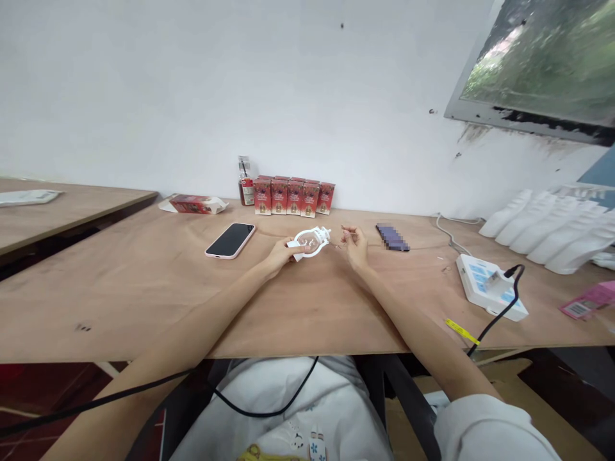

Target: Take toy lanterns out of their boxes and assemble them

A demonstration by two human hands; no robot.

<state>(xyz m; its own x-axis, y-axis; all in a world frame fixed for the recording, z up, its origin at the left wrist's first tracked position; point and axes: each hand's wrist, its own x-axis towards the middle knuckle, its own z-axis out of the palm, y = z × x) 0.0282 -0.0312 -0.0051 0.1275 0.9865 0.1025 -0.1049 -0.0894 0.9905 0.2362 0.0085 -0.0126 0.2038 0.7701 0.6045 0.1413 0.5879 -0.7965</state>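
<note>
A small white plastic frame with a rounded clear middle [308, 242] is held above the table by my left hand [282, 255], whose fingers are closed on its lower left end. White marks show on the clear part, and a white fitting tops its upper right end. Just to the right, my right hand [355, 247] is raised with thumb and fingertips pinched together. Something thin and small seems to be at those fingertips, too fine to name. The two hands are a short way apart.
Red boxes [295, 197] and a bottle [246, 182] stand by the wall. An opened red carton [192, 204] and a phone [230, 241] lie left. Rightward are a dark pixelated rectangle [393, 237], a corded power strip [490, 287], white moulded pieces [548, 230] and a pink box [589, 301].
</note>
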